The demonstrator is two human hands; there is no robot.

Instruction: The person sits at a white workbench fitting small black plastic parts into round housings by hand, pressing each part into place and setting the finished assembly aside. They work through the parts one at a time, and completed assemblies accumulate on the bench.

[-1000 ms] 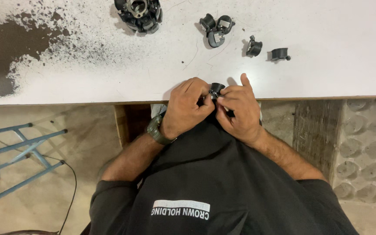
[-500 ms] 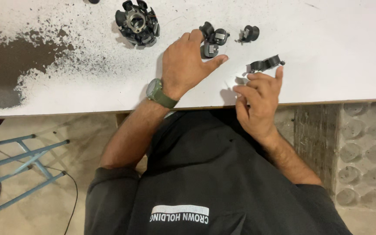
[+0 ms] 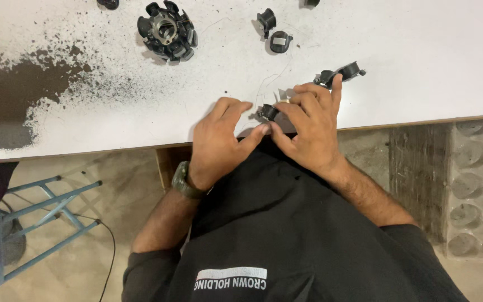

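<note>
We see both hands meeting at the near edge of the white worktop point(image 3: 420, 56), pinching one small black plastic clip-shaped part point(image 3: 268, 112) between them. The left hand point(image 3: 219, 142) closes its thumb and forefinger on the part from the left side; its other fingers are spread and rest lightly on the tabletop. A dark green wristwatch point(image 3: 184, 181) sits on that wrist. The right hand point(image 3: 308, 131) grips the same part from the right with thumb and first fingers, the remaining fingers curled above it. The part itself sits just off the table surface, right at the edge closest to the person's black shirt point(image 3: 286, 235), mostly hidden by fingertips.

Just beyond the right hand's fingertips, touching or nearly touching the raised forefinger, lies a black curved bracket piece point(image 3: 342, 72). Further out from the grip, ahead of both hands, lie two small black cylindrical pieces point(image 3: 273, 32) close together. Well off to the left of the grip stands a dark round toothed metal core point(image 3: 167, 31), with a spread of dark powder stain point(image 3: 23, 100) on the table beyond it. Below the table, left of the left arm, we see a pale blue metal frame point(image 3: 40, 223) on the floor.
</note>
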